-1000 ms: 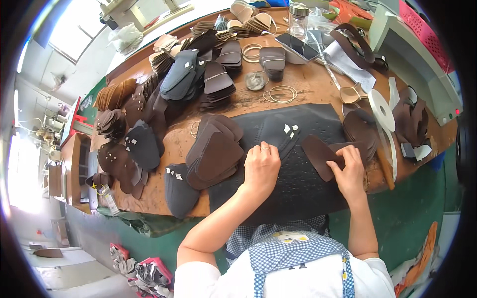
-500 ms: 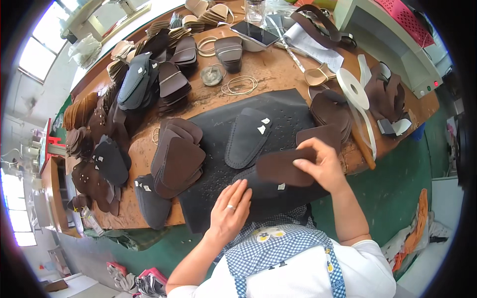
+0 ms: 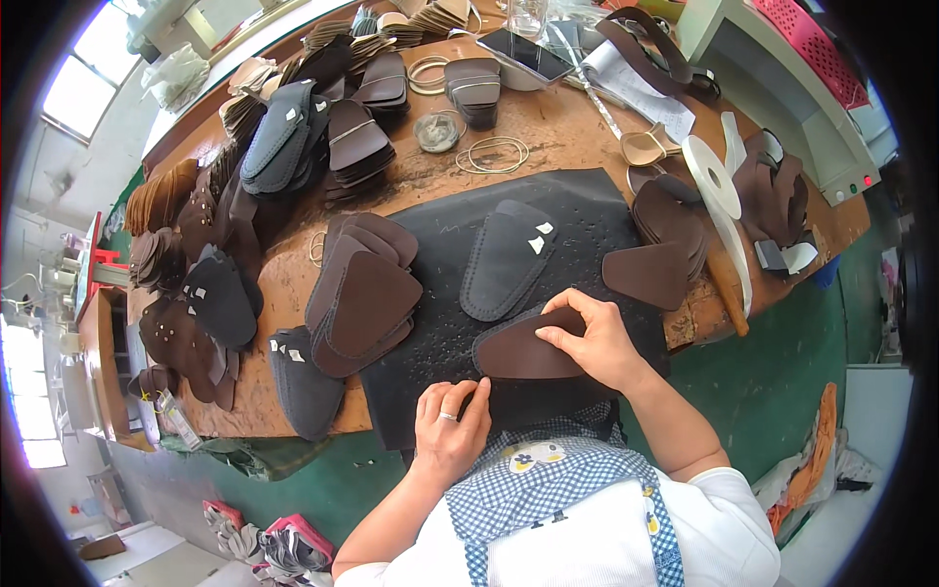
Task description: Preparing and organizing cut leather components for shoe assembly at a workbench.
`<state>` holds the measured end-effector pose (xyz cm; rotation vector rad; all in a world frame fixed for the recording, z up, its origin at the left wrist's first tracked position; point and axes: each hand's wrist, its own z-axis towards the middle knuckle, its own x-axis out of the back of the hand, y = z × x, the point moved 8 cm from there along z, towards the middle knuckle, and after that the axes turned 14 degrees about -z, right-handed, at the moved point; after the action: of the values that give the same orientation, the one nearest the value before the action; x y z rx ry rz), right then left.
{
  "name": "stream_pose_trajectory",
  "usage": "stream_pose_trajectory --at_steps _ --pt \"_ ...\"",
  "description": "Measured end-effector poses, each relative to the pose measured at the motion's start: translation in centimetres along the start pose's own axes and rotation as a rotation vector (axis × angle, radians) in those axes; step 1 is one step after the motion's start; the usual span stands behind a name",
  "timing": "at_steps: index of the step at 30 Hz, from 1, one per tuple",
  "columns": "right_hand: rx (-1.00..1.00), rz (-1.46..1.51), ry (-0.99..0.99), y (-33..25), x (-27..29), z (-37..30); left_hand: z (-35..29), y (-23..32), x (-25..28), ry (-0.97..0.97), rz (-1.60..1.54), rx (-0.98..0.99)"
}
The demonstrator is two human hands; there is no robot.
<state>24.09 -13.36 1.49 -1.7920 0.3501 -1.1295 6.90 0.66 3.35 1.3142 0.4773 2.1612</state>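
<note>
A brown leather piece (image 3: 523, 354) with rounded ends lies over a dark piece with a stitched edge (image 3: 478, 354), most of which it hides. My right hand (image 3: 599, 344) grips the brown piece near its right end, thumb and fingers pinched on it. My left hand (image 3: 450, 426) is by the lower left corner of the pair, fingers bent and close together. Its index tip reaches that corner; what is under the fingertips is hidden. Just beyond lies a dark stitched piece (image 3: 499, 264) with white tags, on a punctured black mat (image 3: 430, 342).
Brown leather pieces (image 3: 377, 303) are stacked left of the mat, and a single one (image 3: 646, 274) lies at right. Bundled pieces (image 3: 357, 147) crowd the far left. Rubber bands (image 3: 492, 155), a tape roll (image 3: 711, 178) and a wooden stick (image 3: 722, 289) lie about the table.
My right hand has lowered the brown piece onto the dark stitched one and shifted slightly left. My left hand's fingers, stretched before, are now bent beside the corner.
</note>
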Motion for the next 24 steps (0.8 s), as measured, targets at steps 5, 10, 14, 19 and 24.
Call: stream_pose_trajectory --at_steps 5,10,14,19,24 --pt "-0.022 -0.078 -0.003 -0.1 -0.1 -0.2 0.8 -0.1 -0.6 -0.095 0.019 0.053" --pt "0.062 -0.098 0.068 -0.2 1.3 -0.9 1.1 0.0 -0.7 -0.113 0.037 0.049" --pt "-0.136 0.044 0.057 2.2 2.5 -1.4 1.3 0.2 -0.6 -0.073 0.007 0.028" --pt "-0.092 -0.028 0.072 2.0 2.1 -1.3 1.8 0.1 -0.4 -0.069 0.009 0.020" --pt "-0.041 -0.137 0.090 1.5 2.3 -1.3 2.0 0.5 -0.8 -0.060 0.044 0.011"
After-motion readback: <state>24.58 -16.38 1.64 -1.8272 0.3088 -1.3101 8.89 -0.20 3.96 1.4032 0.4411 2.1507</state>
